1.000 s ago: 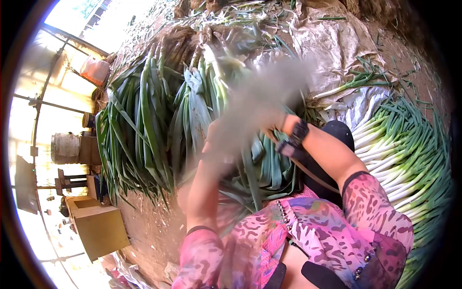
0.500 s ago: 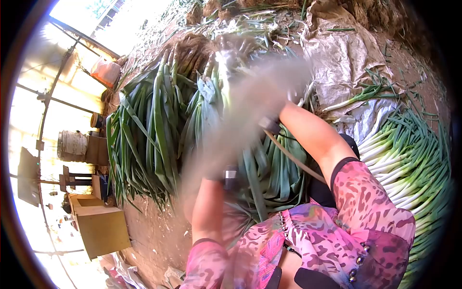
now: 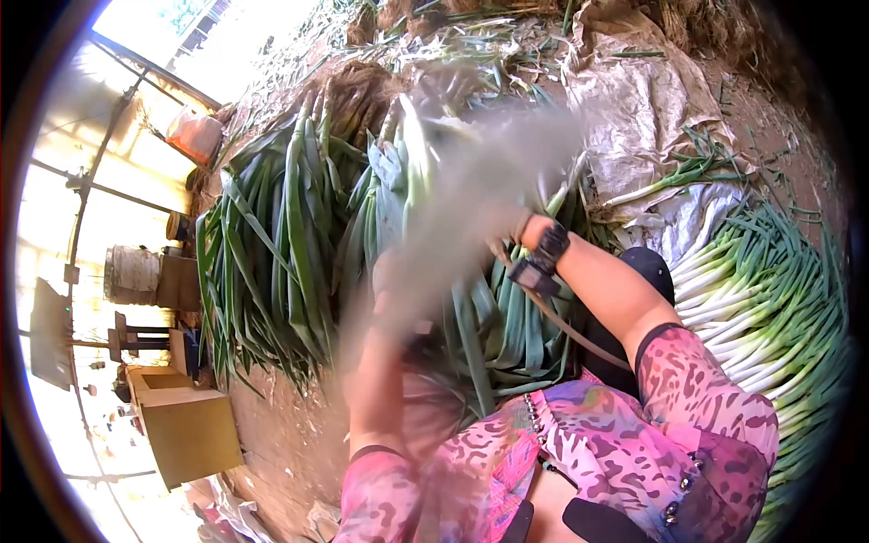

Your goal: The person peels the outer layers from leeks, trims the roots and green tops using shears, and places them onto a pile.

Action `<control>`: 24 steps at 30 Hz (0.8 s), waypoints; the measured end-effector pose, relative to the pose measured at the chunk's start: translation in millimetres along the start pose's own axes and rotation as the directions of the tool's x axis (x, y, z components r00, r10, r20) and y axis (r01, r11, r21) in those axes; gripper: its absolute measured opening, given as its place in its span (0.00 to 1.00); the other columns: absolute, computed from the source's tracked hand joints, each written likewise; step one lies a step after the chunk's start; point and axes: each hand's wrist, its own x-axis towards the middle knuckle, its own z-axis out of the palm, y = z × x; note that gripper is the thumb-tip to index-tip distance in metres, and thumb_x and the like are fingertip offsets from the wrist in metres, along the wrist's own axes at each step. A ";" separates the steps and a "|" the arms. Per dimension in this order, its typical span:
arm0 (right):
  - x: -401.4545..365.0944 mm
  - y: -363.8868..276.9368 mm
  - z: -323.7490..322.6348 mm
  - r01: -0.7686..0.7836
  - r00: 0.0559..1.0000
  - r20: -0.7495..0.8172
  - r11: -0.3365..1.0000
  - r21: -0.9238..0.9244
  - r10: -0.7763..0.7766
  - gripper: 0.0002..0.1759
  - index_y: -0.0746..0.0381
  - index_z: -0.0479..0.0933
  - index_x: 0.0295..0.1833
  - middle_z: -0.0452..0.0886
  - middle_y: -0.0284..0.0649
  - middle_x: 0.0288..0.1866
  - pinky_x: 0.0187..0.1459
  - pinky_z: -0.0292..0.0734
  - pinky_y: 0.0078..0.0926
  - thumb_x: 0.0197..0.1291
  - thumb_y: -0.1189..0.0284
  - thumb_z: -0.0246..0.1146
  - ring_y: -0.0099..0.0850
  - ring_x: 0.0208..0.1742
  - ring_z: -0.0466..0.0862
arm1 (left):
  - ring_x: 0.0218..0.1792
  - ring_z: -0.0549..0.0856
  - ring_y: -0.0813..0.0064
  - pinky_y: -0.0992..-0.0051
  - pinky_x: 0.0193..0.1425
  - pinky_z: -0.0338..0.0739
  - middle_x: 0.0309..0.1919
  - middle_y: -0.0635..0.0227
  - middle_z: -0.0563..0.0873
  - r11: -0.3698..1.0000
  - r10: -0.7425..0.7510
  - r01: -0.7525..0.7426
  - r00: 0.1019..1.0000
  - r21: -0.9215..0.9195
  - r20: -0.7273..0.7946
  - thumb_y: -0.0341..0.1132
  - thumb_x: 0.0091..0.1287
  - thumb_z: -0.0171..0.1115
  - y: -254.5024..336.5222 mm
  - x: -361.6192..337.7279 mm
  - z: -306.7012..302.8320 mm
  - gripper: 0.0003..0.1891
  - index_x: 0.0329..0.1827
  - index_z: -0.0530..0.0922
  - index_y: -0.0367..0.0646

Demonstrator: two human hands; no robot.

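Both hands are up among the unpeeled green onions [image 3: 276, 244] at centre left, so I'd judge the step in hand is working at those stalks; the next move calls for a light hold, since the leaves look easily creased. A grey blur veils the left hand [image 3: 389, 276] and most of the right hand [image 3: 507, 224]; how far open they are, or what they grip, I can't tell. The leaves are long, flat and floppy, the roots [image 3: 358, 100] brown and shaggy. Smooth white-stemmed onions [image 3: 733, 303] fan out at right, below crumpled sacking [image 3: 629, 104].
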 end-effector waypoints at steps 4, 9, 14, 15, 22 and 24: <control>45.2 -72.5 -38.2 -0.268 0.962 -0.058 0.963 -0.008 0.268 0.31 0.74 0.84 0.34 0.86 0.56 0.29 0.40 0.84 0.37 0.62 0.51 0.60 0.46 0.31 0.89 | 0.58 0.81 0.48 0.55 0.61 0.76 0.55 0.50 0.81 0.918 0.222 -0.090 0.924 0.387 -0.311 0.51 0.63 0.71 45.8 14.5 -7.5 0.30 0.62 0.76 0.40; 64.2 -111.7 -69.1 -0.448 0.894 0.087 0.879 0.164 0.439 0.28 0.71 0.84 0.30 0.85 0.49 0.23 0.31 0.81 0.37 0.66 0.54 0.60 0.41 0.22 0.86 | 0.57 0.82 0.48 0.54 0.58 0.79 0.55 0.49 0.82 0.949 0.027 0.022 0.988 0.315 -0.150 0.57 0.63 0.69 43.7 79.2 58.2 0.32 0.60 0.76 0.40; 64.4 -99.2 -78.5 -0.528 0.849 0.098 0.824 0.205 0.520 0.26 0.71 0.83 0.29 0.85 0.47 0.22 0.25 0.79 0.38 0.66 0.56 0.60 0.39 0.19 0.84 | 0.58 0.85 0.48 0.55 0.60 0.80 0.56 0.46 0.85 0.949 -0.150 0.141 0.989 0.282 0.010 0.53 0.61 0.69 47.7 102.2 51.5 0.33 0.61 0.75 0.38; 62.2 -93.3 -77.7 -0.533 0.846 0.092 0.820 0.210 0.526 0.26 0.71 0.84 0.30 0.85 0.47 0.23 0.27 0.80 0.37 0.65 0.55 0.61 0.39 0.21 0.85 | 0.58 0.85 0.48 0.56 0.61 0.80 0.56 0.46 0.86 0.948 -0.247 0.235 0.968 0.214 0.035 0.52 0.61 0.69 37.4 114.0 57.9 0.32 0.62 0.75 0.38; 63.4 -31.7 -52.3 -0.303 0.946 -0.145 0.949 -0.086 0.289 0.24 0.70 0.83 0.37 0.87 0.54 0.34 0.39 0.84 0.37 0.64 0.55 0.62 0.41 0.33 0.89 | 0.46 0.90 0.71 0.70 0.52 0.82 0.46 0.60 0.91 0.951 -0.079 0.145 0.968 -0.273 0.239 0.45 0.62 0.73 9.6 72.1 20.8 0.28 0.60 0.81 0.36; 60.7 -29.2 -49.7 -0.148 0.989 -0.031 0.925 -0.349 0.146 0.25 0.71 0.83 0.41 0.88 0.57 0.41 0.41 0.84 0.38 0.64 0.55 0.61 0.43 0.37 0.90 | 0.44 0.88 0.76 0.74 0.50 0.82 0.44 0.63 0.91 0.955 0.049 0.022 0.972 -0.294 0.232 0.42 0.64 0.74 0.2 51.5 19.9 0.26 0.60 0.81 0.35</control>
